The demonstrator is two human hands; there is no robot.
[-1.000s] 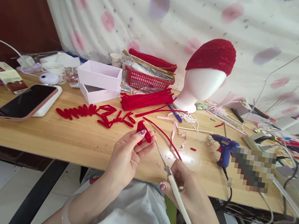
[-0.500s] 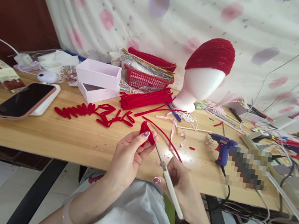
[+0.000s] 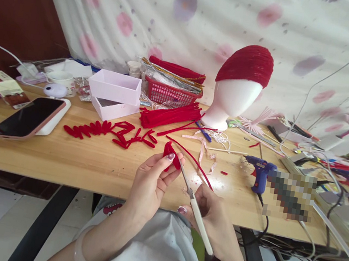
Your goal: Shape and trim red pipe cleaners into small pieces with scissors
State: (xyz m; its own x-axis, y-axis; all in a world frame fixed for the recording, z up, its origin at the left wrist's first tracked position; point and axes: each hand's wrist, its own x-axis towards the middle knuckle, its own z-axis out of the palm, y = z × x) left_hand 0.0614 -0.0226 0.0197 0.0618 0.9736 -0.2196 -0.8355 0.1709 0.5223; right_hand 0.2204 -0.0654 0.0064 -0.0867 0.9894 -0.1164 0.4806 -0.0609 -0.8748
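Between the thumb and fingers of my left hand point(image 3: 153, 178) is a bent red pipe cleaner piece point(image 3: 168, 149), partly hidden by the fingers. My right hand point(image 3: 210, 213) grips white-handled scissors point(image 3: 198, 217), their blades pointing up and left to the red piece at my left fingertips. A long red pipe cleaner point(image 3: 192, 157) lies on the table just beyond both hands. To the left of them, several folded red pipe cleaner shapes point(image 3: 95, 129) lie in a row.
A red pipe cleaner bundle point(image 3: 170, 115) lies before a red basket point(image 3: 170, 93). Behind stands a white mannequin head point(image 3: 234, 98) in a red cap point(image 3: 247, 65). A blue glue gun point(image 3: 261, 170) and cables are at right; a phone point(image 3: 31, 116) and white boxes point(image 3: 115, 86) at left.
Almost nothing differs. Both hands, the scissors and the red piece keep nearly the same position, with only a very slight shift of the right hand and scissors.
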